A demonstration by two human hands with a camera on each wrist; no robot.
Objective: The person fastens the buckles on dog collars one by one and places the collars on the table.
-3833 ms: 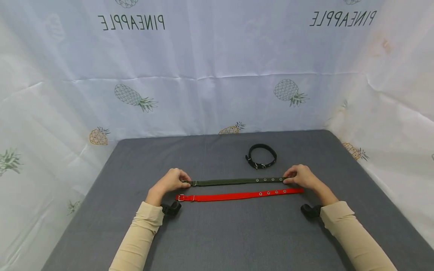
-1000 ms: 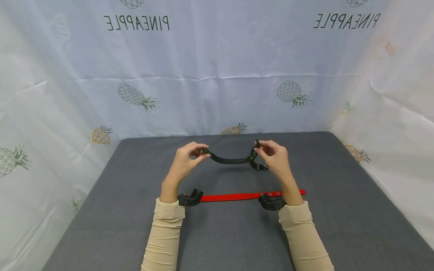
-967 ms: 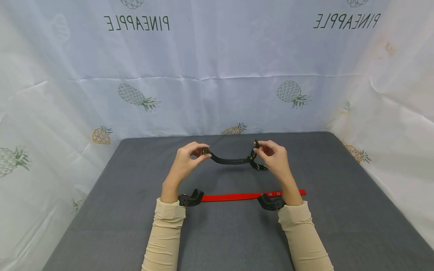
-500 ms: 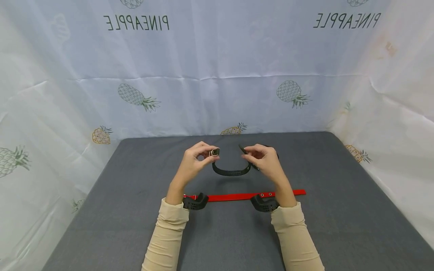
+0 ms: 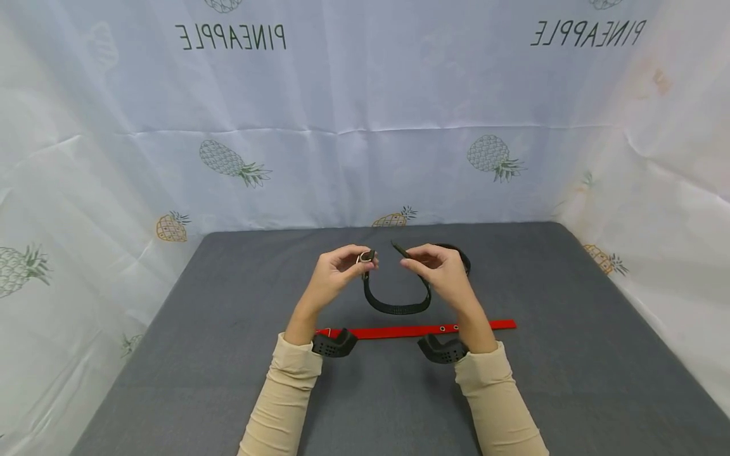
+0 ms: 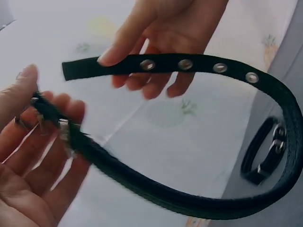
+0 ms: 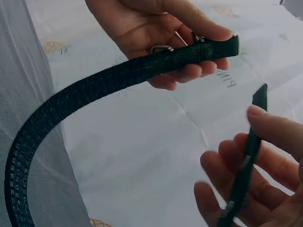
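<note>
A dark green collar (image 5: 397,309) hangs in a U above the table, its two ends apart. My left hand (image 5: 336,273) pinches the buckle end between thumb and fingers; the metal buckle (image 6: 64,130) shows in the left wrist view. My right hand (image 5: 443,273) pinches the other end near its tip, where several metal eyelets (image 6: 184,64) run along the strap. Below, a red collar (image 5: 388,332) lies stretched out flat, partly hidden by the wrist cameras. A black collar (image 5: 464,258), fastened in a loop, lies behind my right hand, which covers part of it.
The grey table (image 5: 239,291) is backed and flanked by a white curtain (image 5: 342,177) printed with pineapples. A black camera (image 5: 335,343) sits on the left wrist and another camera (image 5: 441,349) on the right, both above the red collar.
Earlier the green collar lay straight on the table behind the red one. Both hands have lifted it, and its ends have since come closer together, bending it into a deeper U.
</note>
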